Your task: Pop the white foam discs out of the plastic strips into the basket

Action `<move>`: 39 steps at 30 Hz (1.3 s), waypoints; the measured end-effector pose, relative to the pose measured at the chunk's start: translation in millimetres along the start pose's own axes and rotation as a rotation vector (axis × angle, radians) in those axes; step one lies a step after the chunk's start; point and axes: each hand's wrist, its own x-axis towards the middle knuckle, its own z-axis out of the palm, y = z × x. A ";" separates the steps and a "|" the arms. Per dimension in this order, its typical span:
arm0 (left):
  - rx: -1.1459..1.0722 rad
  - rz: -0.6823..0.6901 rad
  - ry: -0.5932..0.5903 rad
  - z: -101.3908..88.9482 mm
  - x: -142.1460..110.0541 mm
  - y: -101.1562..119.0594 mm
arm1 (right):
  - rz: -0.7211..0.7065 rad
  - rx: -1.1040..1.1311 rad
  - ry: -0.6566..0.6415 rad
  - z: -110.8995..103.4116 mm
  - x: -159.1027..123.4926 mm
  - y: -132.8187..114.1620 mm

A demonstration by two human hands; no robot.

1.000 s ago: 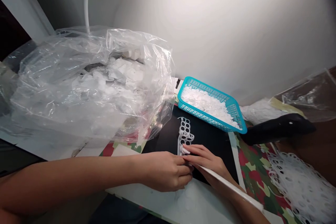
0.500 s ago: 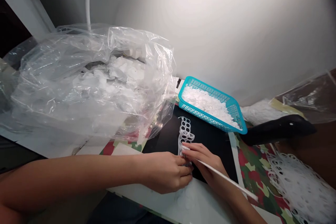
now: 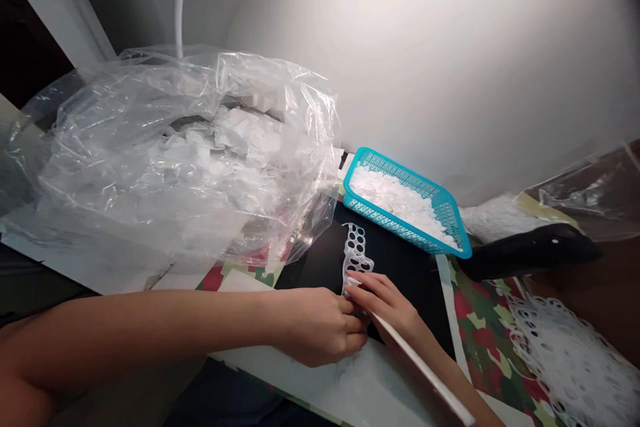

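Note:
A translucent plastic strip full of round holes [image 3: 356, 240] lies lengthwise on a black mat [image 3: 313, 253]. My left hand [image 3: 327, 327] comes in from the left, its fingers curled over the near end of the strip and hiding that part. My right hand [image 3: 395, 307] is closed on a long thin white stick [image 3: 425, 370], which slants back toward me over the forearm. The right fingertips meet at the strip, close beside the left fingers; the stick's front end is hidden among them.
Behind the mat stands a blue basket [image 3: 407, 237] of small white pieces. A big clear plastic bag [image 3: 150, 207] of white pieces fills the left. On the right are a black handle-like object [image 3: 535, 250] and a pile of holed plastic sheets [image 3: 580, 353] on camouflage-patterned cloth [image 3: 483, 337].
The stick's rear end has swung down toward me and slightly left. Both hands stay at the strip, nearly in place. The whole view has shifted a little.

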 end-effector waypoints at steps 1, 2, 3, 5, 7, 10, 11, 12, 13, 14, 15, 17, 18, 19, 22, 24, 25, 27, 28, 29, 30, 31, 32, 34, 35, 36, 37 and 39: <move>0.000 -0.003 -0.003 0.1 0.1 0.2 | -0.013 -0.034 -0.028 -0.6 -0.5 -0.8; 0.000 -0.003 -0.006 0.1 0.1 0.5 | -0.021 -0.061 -0.058 -1.7 -0.6 -2.1; 0.001 -0.003 -0.010 0.1 0.2 0.7 | -0.031 -0.082 -0.078 -3.1 0.0 -3.7; 0.003 0.003 -0.017 0.0 0.4 1.2 | -0.051 -0.113 -0.069 -5.5 2.3 -7.5; 0.005 0.007 -0.022 -0.3 0.8 1.5 | -0.075 -0.141 -0.027 -5.8 5.1 -10.8; 0.006 0.012 -0.028 -1.4 1.8 1.4 | -0.055 -0.161 0.010 -2.3 6.7 -12.2; 0.006 0.015 -0.029 -1.8 2.0 1.3 | -0.041 -0.160 0.022 -0.7 6.1 -11.5; 0.008 0.018 -0.029 -2.2 2.0 1.1 | -0.020 -0.156 0.031 0.9 5.0 -10.1; 0.010 0.020 -0.027 -2.5 1.9 0.9 | 0.007 -0.151 0.046 2.3 3.7 -8.1; 0.013 0.020 -0.026 -2.6 1.5 0.7 | 0.039 -0.143 0.063 3.4 2.1 -5.6; 0.015 0.018 -0.024 -2.5 0.9 0.5 | 0.076 -0.132 0.082 4.1 0.7 -2.7; 0.019 0.009 -0.018 -1.5 -0.6 0.2 | 0.140 -0.090 0.123 4.3 -1.1 3.5; 0.019 0.004 -0.015 -0.7 -1.4 0.2 | 0.168 -0.055 0.145 3.8 -1.3 6.4; 0.017 0.002 -0.013 0.3 -2.1 0.1 | 0.197 -0.012 0.169 3.0 -1.1 9.1; 0.009 0.002 -0.004 3.2 -3.7 0.2 | 0.335 0.150 0.267 -0.9 1.3 14.8; 0.003 -0.001 0.003 4.3 -4.3 0.1 | 0.448 0.265 0.349 -3.9 2.8 16.8; 0.000 -0.002 0.007 4.6 -4.5 -0.1 | 0.497 0.317 0.382 -5.5 3.3 17.3; -0.007 -0.004 0.016 4.5 -4.8 -0.7 | 0.562 0.396 0.426 -8.8 3.7 18.0; -0.011 -0.003 0.021 4.4 -5.1 -1.1 | 0.583 0.413 0.442 -10.8 3.6 18.8; -0.015 -0.002 0.026 4.2 -5.3 -1.6 | 0.599 0.412 0.464 -13.1 3.4 20.2; -0.018 -0.002 0.030 4.1 -5.7 -2.1 | 0.610 0.395 0.497 -15.8 3.0 22.5; -0.021 -0.002 0.035 4.1 -6.0 -2.5 | 0.616 0.360 0.547 -18.9 2.5 25.9; -0.023 -0.003 0.041 4.1 -6.4 -2.8 | 0.616 0.310 0.613 -22.3 1.9 30.5; -0.026 -0.010 0.053 4.2 -7.2 -2.9 | 0.597 0.167 0.754 -29.8 0.1 42.9; -0.026 -0.020 0.058 4.2 -7.5 -2.8 | 0.581 0.074 0.798 -33.6 -1.0 49.9; -0.024 -0.031 0.062 4.1 -7.7 -2.5 | 0.566 -0.024 0.807 -37.2 -2.1 57.0; -0.022 -0.040 0.065 3.9 -7.8 -2.2 | 0.550 -0.121 0.788 -40.5 -3.3 63.6; -0.017 -0.047 0.066 3.0 -7.9 -1.5 | 0.530 -0.234 0.731 -45.8 -5.1 73.9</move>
